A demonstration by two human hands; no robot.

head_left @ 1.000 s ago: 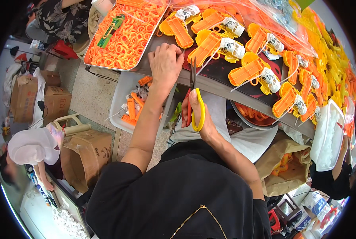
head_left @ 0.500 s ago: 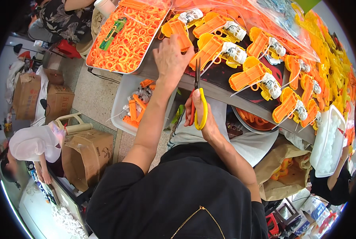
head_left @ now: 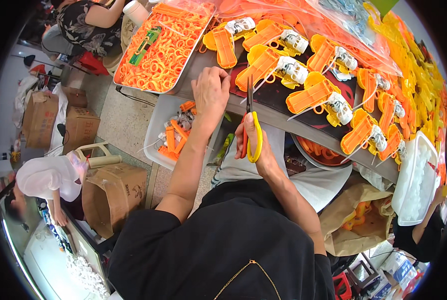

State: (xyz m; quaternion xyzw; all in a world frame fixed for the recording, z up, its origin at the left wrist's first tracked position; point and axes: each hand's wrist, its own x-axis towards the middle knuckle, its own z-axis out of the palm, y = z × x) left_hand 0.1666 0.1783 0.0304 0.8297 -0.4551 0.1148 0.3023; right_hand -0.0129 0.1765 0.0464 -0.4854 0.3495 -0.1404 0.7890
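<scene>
Right hand (head_left: pixel 250 137) has the scissors (head_left: pixel 255 140), grip wrapped round the red and yellow handles, blades pointing far, tips just beside the nearest toys (head_left: pixel 260 71). Can't tell from here if the blades are fully together. Left hand (head_left: pixel 211 89) is over the near edge of the desk (head_left: pixel 279 115), between the ring tray (head_left: pixel 142 89) and the toys. Fingers curled; I can't see whether it pinches anything.

Toys lie in loose rows on the desk, centre to right, orange and yellow with white figures. Thin pale strips (head_left: pixel 303 111) trail off several, some reaching past the near edge. Orange rings (head_left: pixel 166 62) fill the tray, far left. A bin (head_left: pixel 157 114) with orange parts is below the desk, near left.

My read: step in hand is trimming, between cuts; neither hand visibly has a strip. Next move calls for the left hand to steady one toy and the right to bring the blades onto its strip, close to the body, clear of fingers.
</scene>
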